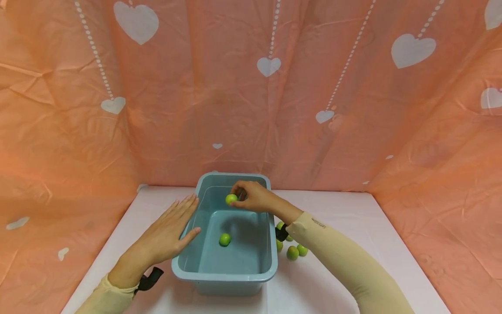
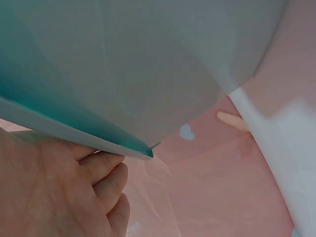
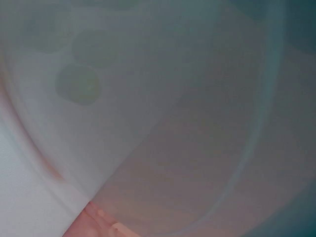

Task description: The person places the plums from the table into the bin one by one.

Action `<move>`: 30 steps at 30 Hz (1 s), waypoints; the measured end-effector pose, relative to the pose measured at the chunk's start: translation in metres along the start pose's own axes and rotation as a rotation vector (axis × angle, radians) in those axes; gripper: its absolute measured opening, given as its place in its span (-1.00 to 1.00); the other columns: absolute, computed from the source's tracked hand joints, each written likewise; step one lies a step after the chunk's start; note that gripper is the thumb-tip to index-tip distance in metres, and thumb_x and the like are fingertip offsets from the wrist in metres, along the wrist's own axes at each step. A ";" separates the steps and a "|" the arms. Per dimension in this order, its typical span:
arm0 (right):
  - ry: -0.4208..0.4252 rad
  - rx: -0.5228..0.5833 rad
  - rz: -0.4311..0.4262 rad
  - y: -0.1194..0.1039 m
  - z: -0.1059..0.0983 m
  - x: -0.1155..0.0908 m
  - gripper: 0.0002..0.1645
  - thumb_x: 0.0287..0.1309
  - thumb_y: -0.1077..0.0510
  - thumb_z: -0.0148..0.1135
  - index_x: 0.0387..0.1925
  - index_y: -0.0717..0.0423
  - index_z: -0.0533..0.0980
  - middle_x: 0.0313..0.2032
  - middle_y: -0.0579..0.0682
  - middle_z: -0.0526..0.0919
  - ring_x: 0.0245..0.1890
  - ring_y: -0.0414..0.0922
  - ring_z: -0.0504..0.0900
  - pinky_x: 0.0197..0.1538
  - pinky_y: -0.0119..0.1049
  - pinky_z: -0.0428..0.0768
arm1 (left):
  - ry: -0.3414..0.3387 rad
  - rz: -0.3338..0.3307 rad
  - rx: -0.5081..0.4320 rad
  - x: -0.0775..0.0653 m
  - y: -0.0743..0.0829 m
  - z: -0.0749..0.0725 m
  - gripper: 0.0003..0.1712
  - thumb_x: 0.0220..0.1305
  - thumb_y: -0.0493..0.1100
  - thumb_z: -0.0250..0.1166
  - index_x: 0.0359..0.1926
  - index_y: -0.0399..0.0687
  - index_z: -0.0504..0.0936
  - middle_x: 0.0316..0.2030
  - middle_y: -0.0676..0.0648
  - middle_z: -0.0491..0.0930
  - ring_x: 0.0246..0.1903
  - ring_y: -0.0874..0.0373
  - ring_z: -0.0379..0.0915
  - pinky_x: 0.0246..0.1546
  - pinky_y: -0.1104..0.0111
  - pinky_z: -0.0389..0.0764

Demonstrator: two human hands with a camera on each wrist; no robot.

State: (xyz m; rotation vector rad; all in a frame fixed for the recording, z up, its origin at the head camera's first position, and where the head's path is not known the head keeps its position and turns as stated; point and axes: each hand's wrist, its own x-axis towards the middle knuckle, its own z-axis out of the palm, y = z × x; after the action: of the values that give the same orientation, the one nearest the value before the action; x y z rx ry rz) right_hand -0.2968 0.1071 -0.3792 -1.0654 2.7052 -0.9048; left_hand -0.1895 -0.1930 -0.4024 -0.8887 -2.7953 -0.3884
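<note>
A blue-grey plastic basin (image 1: 225, 277) stands on the white table. My left hand (image 1: 166, 233) lies against its left rim, fingers straight and thumb spread; in the left wrist view the rim (image 2: 74, 139) crosses over the fingers (image 2: 106, 168). Over the far part of the basin, my right hand (image 1: 255, 197) pinches a small round green lime (image 1: 231, 199) between thumb and fingers. Another lime (image 1: 225, 239) lies on the basin floor. To the right of the basin sit several more limes (image 1: 292, 253), partly hidden by the right forearm.
The white tabletop (image 1: 337, 209) extends on both sides of the basin. An orange-pink curtain (image 1: 235, 109) with pale hearts encloses the back and sides. The right wrist view is hazy, with dim limes (image 3: 79, 84) showing on the table.
</note>
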 end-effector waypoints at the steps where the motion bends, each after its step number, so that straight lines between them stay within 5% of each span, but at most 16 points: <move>1: -0.004 0.001 0.005 0.000 0.000 0.001 -0.69 0.38 0.07 0.49 0.06 0.04 0.64 -0.06 -0.08 0.76 -0.13 -0.18 0.72 0.06 -0.28 0.71 | -0.002 -0.001 0.001 0.000 0.000 0.000 -0.10 0.61 0.09 0.21 0.67 -0.34 0.12 0.67 -0.29 0.10 0.65 -0.24 -0.01 0.62 -0.17 0.09; 9: -0.049 0.013 0.005 0.000 0.005 0.007 -0.68 0.37 0.08 0.50 0.05 0.08 0.63 -0.06 -0.04 0.77 -0.08 -0.03 0.75 0.04 -0.28 0.71 | -0.012 -0.004 -0.006 0.001 0.000 -0.001 -0.10 0.63 0.13 0.18 0.68 -0.33 0.10 0.67 -0.28 0.08 0.66 -0.25 -0.02 0.63 -0.16 0.07; 18: -0.089 -0.049 0.092 -0.002 0.010 0.008 -0.65 0.38 -0.06 0.49 0.07 -0.05 0.63 -0.04 -0.15 0.75 -0.11 -0.20 0.73 0.08 -0.21 0.70 | -0.013 -0.002 -0.004 0.001 0.000 -0.001 -0.09 0.63 0.14 0.17 0.67 -0.33 0.11 0.67 -0.28 0.08 0.66 -0.23 -0.02 0.63 -0.16 0.08; 30: -0.094 -0.137 0.105 0.000 0.013 0.008 -0.67 0.35 -0.05 0.50 0.02 -0.03 0.64 -0.07 -0.10 0.78 -0.07 -0.16 0.70 0.08 -0.17 0.70 | -0.004 0.000 0.003 0.002 0.002 -0.001 -0.10 0.61 0.10 0.22 0.67 -0.34 0.12 0.67 -0.29 0.09 0.66 -0.24 -0.01 0.64 -0.13 0.06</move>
State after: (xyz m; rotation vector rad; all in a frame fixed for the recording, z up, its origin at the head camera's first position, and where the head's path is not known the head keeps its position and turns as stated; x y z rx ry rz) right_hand -0.2989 0.0952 -0.3889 -0.9525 2.7478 -0.6458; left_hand -0.1901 -0.1909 -0.4011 -0.8891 -2.7989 -0.3828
